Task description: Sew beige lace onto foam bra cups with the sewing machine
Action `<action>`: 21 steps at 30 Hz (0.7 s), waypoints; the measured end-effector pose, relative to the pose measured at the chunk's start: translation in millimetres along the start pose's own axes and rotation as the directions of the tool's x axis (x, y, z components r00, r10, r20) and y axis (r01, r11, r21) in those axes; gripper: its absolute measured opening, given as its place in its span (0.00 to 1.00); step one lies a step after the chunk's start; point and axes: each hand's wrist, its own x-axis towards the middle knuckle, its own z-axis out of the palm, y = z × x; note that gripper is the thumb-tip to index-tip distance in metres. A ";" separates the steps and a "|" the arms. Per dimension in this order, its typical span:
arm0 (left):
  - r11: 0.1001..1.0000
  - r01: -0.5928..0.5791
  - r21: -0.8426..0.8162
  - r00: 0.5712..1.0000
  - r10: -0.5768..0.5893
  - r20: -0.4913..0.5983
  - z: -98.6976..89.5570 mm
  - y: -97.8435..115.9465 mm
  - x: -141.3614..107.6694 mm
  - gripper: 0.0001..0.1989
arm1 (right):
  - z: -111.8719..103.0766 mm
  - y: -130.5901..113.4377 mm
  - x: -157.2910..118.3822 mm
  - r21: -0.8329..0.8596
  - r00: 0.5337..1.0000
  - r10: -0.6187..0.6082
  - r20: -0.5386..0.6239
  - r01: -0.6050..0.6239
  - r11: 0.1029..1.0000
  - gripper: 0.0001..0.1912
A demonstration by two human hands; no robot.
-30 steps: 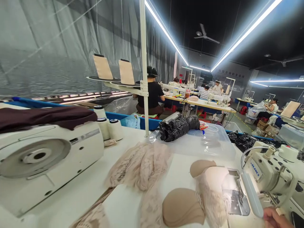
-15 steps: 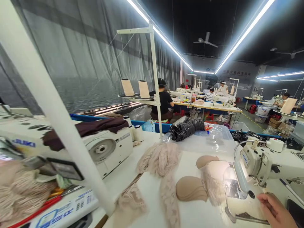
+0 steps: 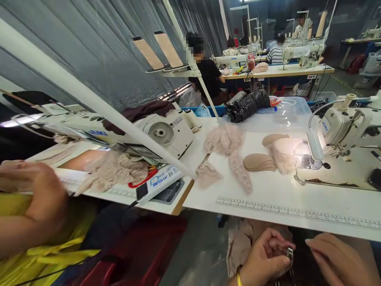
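Below the front edge of the table, my left hand point(image 3: 266, 256), with a yellow band at the wrist, is closed on a small shiny metal piece point(image 3: 289, 254). Its exact kind is hard to make out. To its right my right hand point(image 3: 342, 254) points leftward, fingers stretched out and a little blurred, apart from the metal piece. Nothing shows in it. Beige fabric point(image 3: 238, 246) hangs beside my left hand. On the tabletop above are stacked beige cup pads point(image 3: 258, 162), beige lace point(image 3: 224, 139) and a sewing machine point(image 3: 342, 127) with its lamp lit.
A printed ruler strip point(image 3: 285, 208) runs along the table's front edge. At left, a co-worker's arm point(image 3: 44, 198) is near another sewing machine point(image 3: 160, 133). A slanting white post point(image 3: 119, 113) crosses the view. Behind are a black plastic bundle point(image 3: 247, 105) and a clear bin point(image 3: 297, 111).
The view has tilted down and turned. My right hand has left the machine bed and is now below the table edge. My left hand has come into view holding the small metal piece.
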 end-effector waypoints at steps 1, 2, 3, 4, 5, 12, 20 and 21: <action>1.000 0.001 0.022 1.000 -0.001 0.012 2.4 1.2 -0.8 0.27 | 5.4 -6.1 -1.0 0.028 0.999 -0.003 0.037 0.002 1.000 0.16; 0.999 0.002 0.037 1.000 -0.003 0.030 4.5 2.3 -0.8 0.27 | 9.1 -10.4 -0.3 0.047 0.998 0.004 0.055 -0.007 0.999 0.16; 0.999 0.001 0.044 0.999 -0.004 0.053 6.2 3.2 -0.5 0.27 | 11.1 -13.1 1.4 0.054 0.998 0.019 0.064 -0.023 0.998 0.17; 0.999 0.000 0.046 0.997 -0.004 0.079 7.4 3.7 -0.1 0.27 | 11.6 -14.7 3.9 0.056 0.996 0.037 0.079 -0.041 0.998 0.18; 0.999 0.000 0.045 0.994 -0.005 0.105 8.4 4.0 0.2 0.27 | 11.1 -15.5 6.9 0.068 0.993 0.048 0.110 -0.056 0.996 0.19; 0.992 0.081 0.101 0.988 -0.094 0.126 11.7 5.7 -3.6 0.28 | 8.7 -18.0 22.4 0.242 0.915 0.081 0.396 -0.189 0.952 0.17; 0.972 0.180 0.152 0.958 -0.209 0.197 19.4 21.7 -6.2 0.23 | -8.5 -8.5 -5.0 0.313 0.958 0.263 0.117 -0.287 0.906 0.18; 0.967 0.199 0.159 0.952 -0.229 0.202 19.4 23.8 -6.3 0.22 | -18.6 -4.6 -13.0 0.320 0.939 0.338 0.059 -0.338 0.885 0.18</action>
